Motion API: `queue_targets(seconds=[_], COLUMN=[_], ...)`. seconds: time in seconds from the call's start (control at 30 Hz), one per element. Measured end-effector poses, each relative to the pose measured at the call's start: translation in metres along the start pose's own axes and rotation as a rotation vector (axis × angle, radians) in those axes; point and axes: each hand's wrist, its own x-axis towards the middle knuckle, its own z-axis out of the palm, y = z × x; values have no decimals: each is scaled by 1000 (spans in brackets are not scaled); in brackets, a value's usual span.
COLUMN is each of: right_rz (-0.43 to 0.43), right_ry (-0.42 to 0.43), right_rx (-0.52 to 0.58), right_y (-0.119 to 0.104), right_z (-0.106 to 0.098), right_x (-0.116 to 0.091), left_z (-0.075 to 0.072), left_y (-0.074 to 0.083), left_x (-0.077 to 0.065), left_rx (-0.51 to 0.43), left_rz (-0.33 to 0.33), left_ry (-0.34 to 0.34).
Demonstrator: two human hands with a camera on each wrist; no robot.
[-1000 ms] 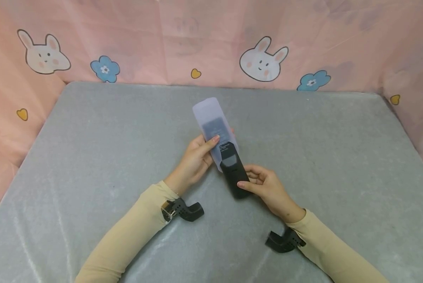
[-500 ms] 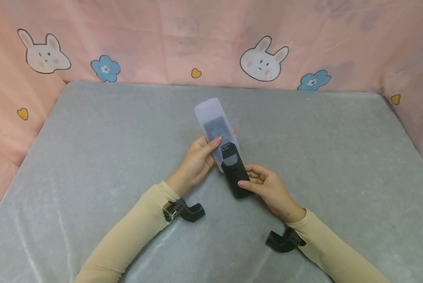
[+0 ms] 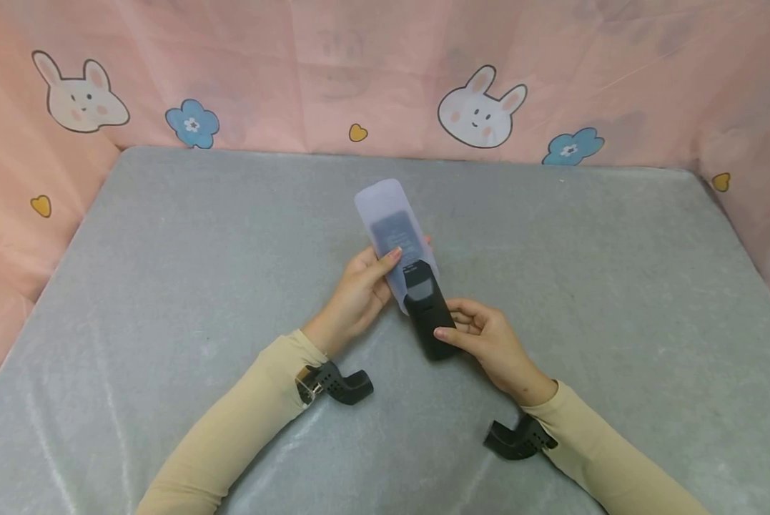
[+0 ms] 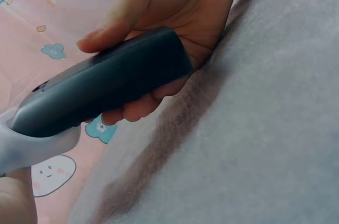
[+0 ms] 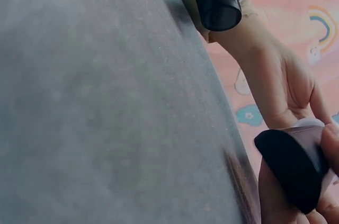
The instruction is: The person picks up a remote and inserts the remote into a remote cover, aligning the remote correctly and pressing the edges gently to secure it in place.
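Note:
A black remote control (image 3: pixel 428 322), seen from its back, sits partly inside a translucent whitish sleeve (image 3: pixel 378 200). Through the sleeve its covered end shows as a dark shape, while the lower end sticks out. My left hand (image 3: pixel 354 293) grips the sleeve, thumb on top and most fingers hidden beneath. The bare end is pinched by my right hand (image 3: pixel 487 340), its thumb on the back face. In the left wrist view the remote (image 4: pixel 106 83) enters the sleeve's mouth (image 4: pixel 42 147). The right wrist view shows the remote's end face (image 5: pixel 294 168) close up.
Grey cloth covers the table (image 3: pixel 185 272). Behind it hangs a pink curtain (image 3: pixel 256 64) printed with rabbits, flowers and hearts. Black camera mounts are strapped at the left wrist (image 3: pixel 339 383) and the right wrist (image 3: pixel 520 438).
The sleeve and my left hand have shifted very slightly to the right. A little less of the remote's label shows outside the sleeve. Both grips stay the same.

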Motion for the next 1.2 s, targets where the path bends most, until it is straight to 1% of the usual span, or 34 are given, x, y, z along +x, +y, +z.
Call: queue_targets(seconds=[0.1,0.27,0.4,0.63,0.73,0.93,1.2], right_rz=[8,29,29,50,55,45,35], right_ry=[-7,-26,-27,-21,-16,-4,-7], right_rx=[18,48,45,24,12,5,17], right_y=[0,0,0,-3,-3,-2,-3], right_z=[0,0,0,0,1,1,0], right_x=[0,0,0,0,0,-1,-1], left_z=[-1,-2,-2,-4,-5,-4,-1], left_y=[1,3,3,7,7,5,4], left_x=[0,0,1,1,1,1,1], left_rx=[-13,-10,-12,-17,-16,9,-2], left_rz=[12,3,4,41,48,41,16], left_ry=[14,15,12,31,27,13,23])
